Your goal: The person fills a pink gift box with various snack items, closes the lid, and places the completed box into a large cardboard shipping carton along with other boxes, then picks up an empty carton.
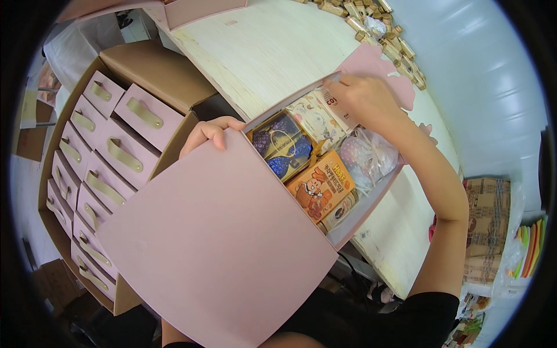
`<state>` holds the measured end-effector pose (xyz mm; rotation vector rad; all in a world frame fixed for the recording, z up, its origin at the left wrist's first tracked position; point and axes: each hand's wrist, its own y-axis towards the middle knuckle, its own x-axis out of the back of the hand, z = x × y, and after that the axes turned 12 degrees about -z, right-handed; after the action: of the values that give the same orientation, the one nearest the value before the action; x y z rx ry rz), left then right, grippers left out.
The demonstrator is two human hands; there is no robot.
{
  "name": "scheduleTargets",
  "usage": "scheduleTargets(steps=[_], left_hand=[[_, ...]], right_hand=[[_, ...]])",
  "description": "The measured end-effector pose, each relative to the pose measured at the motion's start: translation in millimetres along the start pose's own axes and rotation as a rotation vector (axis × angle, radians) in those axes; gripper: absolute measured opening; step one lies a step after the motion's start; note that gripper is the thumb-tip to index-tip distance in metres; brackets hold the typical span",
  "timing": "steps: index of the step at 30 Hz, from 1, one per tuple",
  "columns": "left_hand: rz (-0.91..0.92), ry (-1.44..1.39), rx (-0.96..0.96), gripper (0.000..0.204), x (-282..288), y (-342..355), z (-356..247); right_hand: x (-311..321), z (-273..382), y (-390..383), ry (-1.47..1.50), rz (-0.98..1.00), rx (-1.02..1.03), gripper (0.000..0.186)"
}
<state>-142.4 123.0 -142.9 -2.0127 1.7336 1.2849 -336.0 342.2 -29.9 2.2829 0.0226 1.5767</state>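
A pink gift box (pixel 371 203) lies open on a pale wooden table (pixel 272 52), filled with snack packs: a blue and gold pack (pixel 282 145), an orange carton (pixel 320 184), a white patterned carton (pixel 318 119) and a clear bag (pixel 365 156). My left hand (pixel 209 132) grips the top edge of the box's big pink lid (pixel 214 243), holding it raised toward me. My right hand (pixel 362 98) reaches into the far end of the box, fingers on a white pack (pixel 336 103) at the back wall.
A large cardboard carton (pixel 162 72) at my left holds several closed pink boxes with beige ribbon handles (pixel 125 153). Small wooden blocks (pixel 377 26) are heaped at the table's far end. Another pink box (pixel 203 10) sits at the top. Cardboard packs (pixel 487 226) stand at right.
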Motion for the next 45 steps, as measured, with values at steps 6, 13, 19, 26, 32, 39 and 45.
scheduleTargets(steps=[6,13,19,26,32,39,45], left_hand=[[-0.05,0.069,0.011,0.029,-4,0,-1],[-0.082,0.116,0.0,0.028,-10,-1,-2],[-0.053,0.122,-0.015,0.028,-2,-3,-4],[-0.026,0.157,-0.032,0.026,1,-4,-8],[0.032,0.09,-0.016,0.027,5,3,-1],[0.112,-0.062,-0.033,0.026,4,9,5],[0.062,0.04,-0.025,0.027,10,3,3]], right_hand=[[-27,-8,4,-0.031,0.019,0.016,0.01],[29,-13,2,0.328,-0.213,-0.294,0.012],[127,-2,-53,0.751,-0.329,-0.599,0.015],[152,59,-140,1.336,1.097,-0.125,0.013],[128,68,-150,1.135,0.781,-0.436,0.034],[58,1,-52,0.414,0.011,-0.217,0.025],[35,-5,-29,0.336,0.412,-0.173,0.006]])
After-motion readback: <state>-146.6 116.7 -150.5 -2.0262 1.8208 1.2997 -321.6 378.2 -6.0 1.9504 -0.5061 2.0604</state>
